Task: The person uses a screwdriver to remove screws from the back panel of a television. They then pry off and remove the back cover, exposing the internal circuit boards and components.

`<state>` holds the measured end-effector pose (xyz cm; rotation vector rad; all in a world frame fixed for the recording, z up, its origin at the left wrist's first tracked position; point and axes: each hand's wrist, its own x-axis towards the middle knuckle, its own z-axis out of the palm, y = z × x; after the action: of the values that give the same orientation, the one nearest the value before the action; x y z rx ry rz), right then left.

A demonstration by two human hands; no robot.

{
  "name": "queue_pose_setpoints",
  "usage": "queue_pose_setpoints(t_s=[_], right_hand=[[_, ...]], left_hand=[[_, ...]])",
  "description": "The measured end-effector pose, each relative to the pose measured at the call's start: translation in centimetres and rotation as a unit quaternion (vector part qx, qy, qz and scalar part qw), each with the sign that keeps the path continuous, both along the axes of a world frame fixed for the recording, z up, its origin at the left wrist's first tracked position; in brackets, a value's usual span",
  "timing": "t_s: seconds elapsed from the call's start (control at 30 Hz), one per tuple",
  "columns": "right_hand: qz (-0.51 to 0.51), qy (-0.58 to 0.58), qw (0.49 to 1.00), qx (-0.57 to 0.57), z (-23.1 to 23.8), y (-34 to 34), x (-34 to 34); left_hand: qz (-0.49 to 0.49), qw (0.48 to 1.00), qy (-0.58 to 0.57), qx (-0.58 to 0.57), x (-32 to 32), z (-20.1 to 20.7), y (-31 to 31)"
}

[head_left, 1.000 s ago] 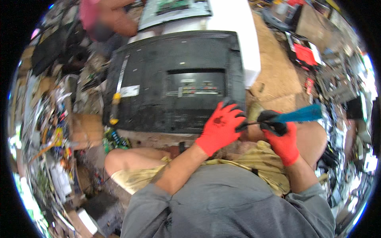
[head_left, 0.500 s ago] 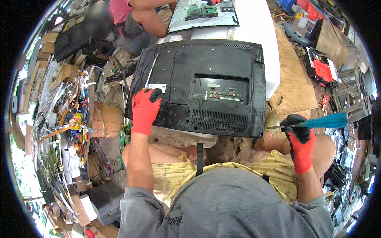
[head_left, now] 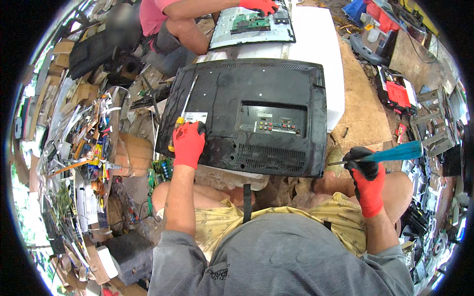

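A black flat-screen TV (head_left: 222, 108) lies face down in front of me, its vented back panel and row of coloured sockets showing. My left hand (head_left: 189, 143), in a red glove with dark fingertips, is closed over the yellow handle of a long-shafted screwdriver (head_left: 189, 97). That screwdriver's shaft points away across the panel's left part, beside a white label. My right hand (head_left: 366, 172), gloved alike, grips a second screwdriver with a thick blue handle (head_left: 395, 152). It is held in the air right of the TV, its thin shaft pointing left toward the TV's near right corner.
Across from me a person in a pink top reaches a red-gloved hand (head_left: 260, 6) over an opened panel with a green circuit board (head_left: 250, 22). White foam (head_left: 321, 44) lies under the work. Scrap strips (head_left: 94, 148) crowd the left; a red-and-black toolbox (head_left: 396, 92) stands right.
My left hand has shifted toward me and slightly right, uncovering parts of the yellow handle. The blue screwdriver has moved slightly left. The other person's gloved hand shows more; the whole view has shifted slightly.
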<state>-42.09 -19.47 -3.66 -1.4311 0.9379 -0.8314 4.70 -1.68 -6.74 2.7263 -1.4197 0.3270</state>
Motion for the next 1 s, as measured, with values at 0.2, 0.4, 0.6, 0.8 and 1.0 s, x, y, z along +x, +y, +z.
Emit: queue_pose_setpoints(t_s=[0.2, 0.4, 0.6, 0.8, 1.0], right_hand=[[0.008, -0.013, 0.999, 0.028, 0.6, 0.2, 0.1], [-0.007, 0.006, 1.000, -0.014, -0.2, -0.2, -0.9], [-0.007, -0.005, 1.000, 0.004, -0.2, 0.0, -0.5], [0.013, -0.002, 1.000, -0.007, 0.9, 0.1, 0.1], [0.015, 0.011, 1.000, 0.008, 0.8, 0.2, 0.4]], left_hand=[[0.005, 0.999, -0.002, 0.043, 0.0, -0.2, 0.1], [-0.002, 0.994, 0.087, -0.059, 0.3, 0.5, 0.5], [0.026, 0.972, 0.198, -0.121, 2.8, 1.0, 1.9], [0.012, 0.976, 0.201, -0.083, 1.8, 1.6, 1.0], [-0.038, 0.998, 0.039, -0.037, 1.9, 0.0, 0.8]])
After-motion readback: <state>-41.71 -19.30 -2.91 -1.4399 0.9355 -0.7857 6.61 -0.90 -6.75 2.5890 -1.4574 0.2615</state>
